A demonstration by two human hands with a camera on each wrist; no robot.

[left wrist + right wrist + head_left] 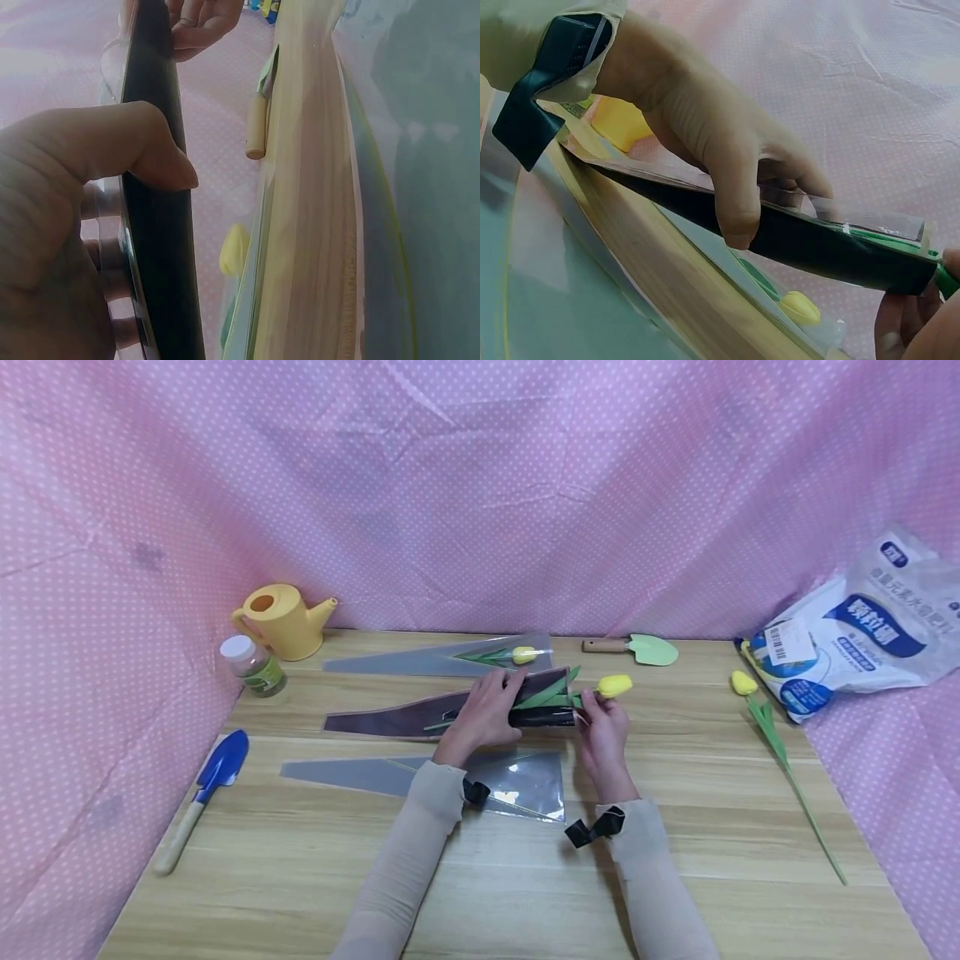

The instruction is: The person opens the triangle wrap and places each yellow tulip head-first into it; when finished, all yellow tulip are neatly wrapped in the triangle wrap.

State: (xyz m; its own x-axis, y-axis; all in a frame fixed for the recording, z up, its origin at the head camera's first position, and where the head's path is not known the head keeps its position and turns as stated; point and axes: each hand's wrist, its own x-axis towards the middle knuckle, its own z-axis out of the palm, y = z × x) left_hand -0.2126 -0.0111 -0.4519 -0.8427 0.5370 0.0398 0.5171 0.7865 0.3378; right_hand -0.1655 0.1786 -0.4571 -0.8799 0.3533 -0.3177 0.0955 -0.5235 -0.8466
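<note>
A dark, clear-fronted flower sleeve (375,721) has a yellow tulip (615,685) inside it, stem and leaves within and the bloom sticking out past the wide end. My left hand (487,710) grips the sleeve around its middle, thumb (161,154) across the dark back and fingers on the clear side. At the sleeve's mouth, my right hand (603,735) pinches the tulip just under its bloom; the green stem (946,281) shows between those fingers in the right wrist view. In that view the sleeve is raised above the wooden table (622,225).
Behind lies a sleeve (390,665) holding a tulip; in front is another clear sleeve (525,781). A loose tulip (772,735) and fertilizer bag (847,627) are right. Around them: watering can (288,622), bottle (258,672), blue trowel (217,768), green trowel (651,649).
</note>
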